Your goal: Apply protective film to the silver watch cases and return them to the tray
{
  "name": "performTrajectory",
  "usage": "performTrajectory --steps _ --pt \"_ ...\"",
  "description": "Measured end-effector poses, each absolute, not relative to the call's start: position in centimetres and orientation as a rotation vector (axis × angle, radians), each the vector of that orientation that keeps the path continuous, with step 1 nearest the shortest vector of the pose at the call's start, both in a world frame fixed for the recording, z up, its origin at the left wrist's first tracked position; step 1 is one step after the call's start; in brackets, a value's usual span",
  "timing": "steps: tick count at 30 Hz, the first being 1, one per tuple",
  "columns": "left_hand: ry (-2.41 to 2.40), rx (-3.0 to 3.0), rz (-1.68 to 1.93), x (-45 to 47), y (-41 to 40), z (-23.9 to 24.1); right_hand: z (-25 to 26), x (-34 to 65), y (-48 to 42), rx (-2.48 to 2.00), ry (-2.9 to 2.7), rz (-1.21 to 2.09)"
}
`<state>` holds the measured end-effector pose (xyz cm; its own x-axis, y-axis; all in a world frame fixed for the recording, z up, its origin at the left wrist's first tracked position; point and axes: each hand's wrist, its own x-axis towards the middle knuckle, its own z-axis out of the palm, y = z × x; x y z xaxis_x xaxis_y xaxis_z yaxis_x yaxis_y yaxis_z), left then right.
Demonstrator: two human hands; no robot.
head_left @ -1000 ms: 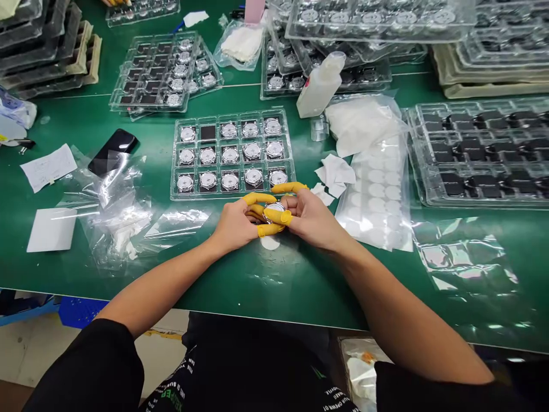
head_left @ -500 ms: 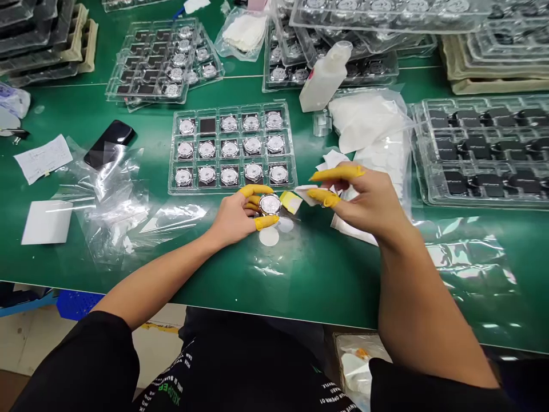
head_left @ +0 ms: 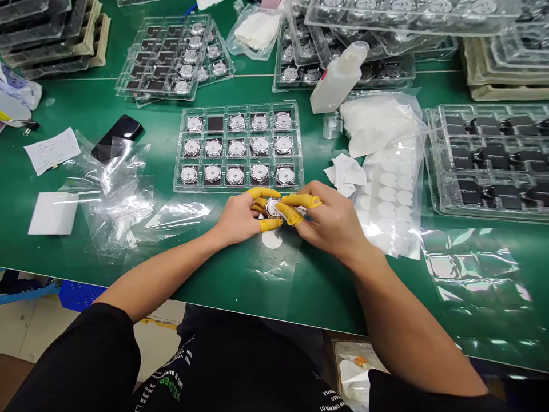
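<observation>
One watch case (head_left: 271, 207) sits clenched in left hand (head_left: 238, 218) and right hand (head_left: 337, 222) grip, tray (head_left: 179, 150) just beyond.

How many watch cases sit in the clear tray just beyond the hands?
14. In the tray, the top row holds four, its second pocket from the left bare; middle and bottom rows hold five each. One more watch case is between left hand and right hand.

Head view looks down, near table (head_left: 257, 274).
</observation>
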<state>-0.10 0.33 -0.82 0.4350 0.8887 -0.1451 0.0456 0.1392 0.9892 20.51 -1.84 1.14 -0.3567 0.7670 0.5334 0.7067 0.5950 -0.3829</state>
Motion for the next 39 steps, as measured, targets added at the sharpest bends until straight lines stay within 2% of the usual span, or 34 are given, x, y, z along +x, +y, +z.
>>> performTrajectory --steps 4,9,13,17,21,26,31,37,39 --pt "0.953 1.301 0.759 -0.1 0.3 -1.0 1.0 20.1 -1.8 -1.152 -2.127 0.271" --pt "0.964 1.298 0.75 0.0 0.1 -1.0 0.7 20.1 -1.4 -1.23 -2.042 0.234" --pt "0.976 1.314 0.745 0.0 0.0 -0.9 0.6 20.4 -1.4 -1.093 -2.089 0.346" --pt "0.994 1.308 0.753 0.1 0.1 -1.1 0.5 20.4 -1.3 -1.199 -2.002 0.227" --pt "0.987 1.241 0.753 0.1 0.1 -1.0 0.5 20.3 -1.4 -1.16 -2.076 0.339" --pt "1.012 1.211 0.773 0.2 0.1 -0.8 0.5 20.1 -1.7 -1.276 -1.966 0.268" --pt "1.022 1.202 0.776 0.3 0.2 -0.6 0.3 19.6 -1.4 -1.23 -2.006 0.364" --pt "1.006 1.263 0.828 0.1 0.2 -0.5 0.4 22.3 -0.1 -1.556 -1.889 0.133" --pt "0.99 1.35 0.869 -0.1 0.1 -0.6 0.8 23.7 -0.3 -1.577 -1.934 0.153"
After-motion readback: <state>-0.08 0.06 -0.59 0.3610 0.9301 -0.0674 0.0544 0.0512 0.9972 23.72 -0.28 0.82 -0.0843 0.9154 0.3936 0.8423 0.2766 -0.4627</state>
